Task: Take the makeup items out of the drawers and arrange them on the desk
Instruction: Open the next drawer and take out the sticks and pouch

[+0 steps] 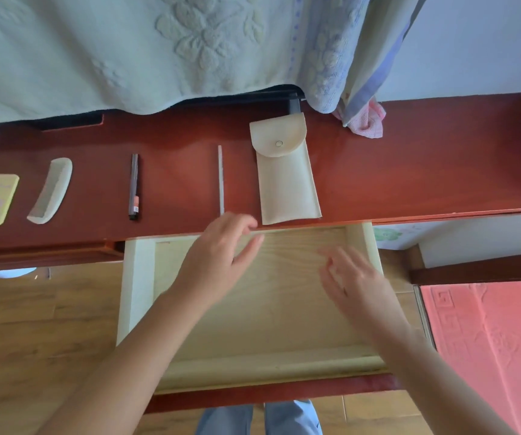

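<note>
1. Left hand [221,255]: fingers straight and slightly spread, holding nothing. Tips are at the desk's front edge, over the back of the drawer; contact w/ the edge can't be told.
2. Right hand [356,284]: blurred. Fingers loosely spread, nothing in them, over the drawer's right part.
3. Both palms face down. The forearms come in from the bottom of the view, left from lower left, right from lower right.
4. 1 drawer [136,293], pulled out under the desk; its pale wood bottom shows between the arms.
5. Desk [410,171], red-brown, carries 4 items in a row, L to R:
   - 1 pale comb [50,191]
   - 1 dark pen [134,186]
   - 1 thin white stick [221,180]
   - 1 cream pouch [284,174] w/ a snap flap, closed
   The stick lies just beside the pouch; its near end is near the left hand's fingers.
6. Behind the desk hangs 1 pale green towel [127,51]. 1 pink mat [488,340] lies on the floor at right.
</note>
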Motion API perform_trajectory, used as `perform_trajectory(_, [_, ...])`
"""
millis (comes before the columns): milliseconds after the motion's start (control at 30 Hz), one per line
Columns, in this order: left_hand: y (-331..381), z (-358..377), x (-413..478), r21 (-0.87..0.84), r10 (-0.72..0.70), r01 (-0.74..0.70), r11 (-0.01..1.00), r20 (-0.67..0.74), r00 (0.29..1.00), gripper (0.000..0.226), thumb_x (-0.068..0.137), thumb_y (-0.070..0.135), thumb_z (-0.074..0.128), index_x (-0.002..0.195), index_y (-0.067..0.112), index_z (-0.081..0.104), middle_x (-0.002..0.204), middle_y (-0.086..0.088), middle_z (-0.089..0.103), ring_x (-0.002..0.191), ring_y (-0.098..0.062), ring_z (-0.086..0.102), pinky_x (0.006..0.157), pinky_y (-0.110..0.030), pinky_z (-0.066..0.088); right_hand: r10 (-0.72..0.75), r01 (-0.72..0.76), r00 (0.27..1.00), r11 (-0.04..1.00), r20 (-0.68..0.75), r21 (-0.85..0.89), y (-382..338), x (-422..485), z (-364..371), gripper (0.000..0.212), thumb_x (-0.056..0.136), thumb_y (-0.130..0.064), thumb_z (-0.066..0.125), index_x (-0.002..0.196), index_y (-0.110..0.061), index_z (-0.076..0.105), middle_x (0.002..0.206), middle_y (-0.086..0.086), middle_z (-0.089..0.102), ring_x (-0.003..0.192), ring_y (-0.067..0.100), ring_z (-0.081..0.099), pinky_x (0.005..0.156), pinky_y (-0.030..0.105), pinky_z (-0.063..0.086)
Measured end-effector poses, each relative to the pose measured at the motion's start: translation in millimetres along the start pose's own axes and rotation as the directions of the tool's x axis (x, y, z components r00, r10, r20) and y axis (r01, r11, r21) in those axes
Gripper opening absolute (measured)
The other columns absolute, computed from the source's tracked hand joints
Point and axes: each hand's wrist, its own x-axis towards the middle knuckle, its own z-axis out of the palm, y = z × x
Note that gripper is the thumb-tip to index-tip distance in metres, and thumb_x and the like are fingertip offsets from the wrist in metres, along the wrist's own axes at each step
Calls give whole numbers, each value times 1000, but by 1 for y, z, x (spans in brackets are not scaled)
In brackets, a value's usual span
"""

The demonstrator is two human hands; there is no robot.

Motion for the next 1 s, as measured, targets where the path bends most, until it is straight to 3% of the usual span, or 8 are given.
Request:
perform_trajectory(67, [-3,-2,-56,83,39,-49,995,121,992,41,89,44,44,111,12,57,106,-1,59,100,-12,55,91,-25,44,-42,46,992,999,115,-27,6,-48,9,40,89,-40,44,119,-17,56,103,-2,60,93,20,57,76,27,46])
perform_trajectory(133, [-10,1,-111,162,35,-66,985,189,981,52,85,51,49,117,11,55,117,-2,57,113,-16,52,99,-32,41,-47,59,982,996,181,-61,11,-87,20,51,86,-48,46,126,-17,50,115,-3,57,101,16,53,86,27,43])
perform_trajectory(333, [-25,19,-203,336,-52,-24,941,215,975,77,71,61,59,126,8,48,129,-9,56,131,-28,38,105,-52,30,4,22,989,984,145,-176,12,-136,40,80,82,-70,39,134,-10,42,131,5,54,128,21,39,105,33,29])
perform_trajectory(467, [-26,30,-208,425,-127,46,904,163,978,82,71,63,58,130,6,47,137,-9,50,137,-29,30,112,-53,19,36,-7,993,968,111,-251,8,-139,57,93,69,-69,50,138,-8,37,137,8,51,134,24,32,113,41,18])
perform_trajectory(600, [-26,36,-204,471,-143,63,880,135,981,87,70,64,55,133,5,44,142,-11,44,139,-30,26,110,-58,18,57,-40,997,964,58,-261,8,-132,65,97,68,-70,50,137,-4,39,137,11,50,134,25,34,108,49,29])
perform_trajectory(733, [-31,34,-190,460,-174,112,881,95,980,94,68,65,54,137,5,36,146,-13,39,141,-30,22,110,-59,18,44,-42,999,972,4,-233,9,-119,65,101,67,-71,54,140,-3,33,143,12,43,137,25,32,108,49,32])
perform_trajectory(1000, [-51,26,-129,418,-186,171,892,-4,982,96,70,66,52,141,5,30,150,-15,30,142,-32,16,113,-56,13,6,-31,995,968,-101,-248,12,-52,61,112,57,-57,77,142,-1,29,148,15,36,140,27,27,113,49,23])
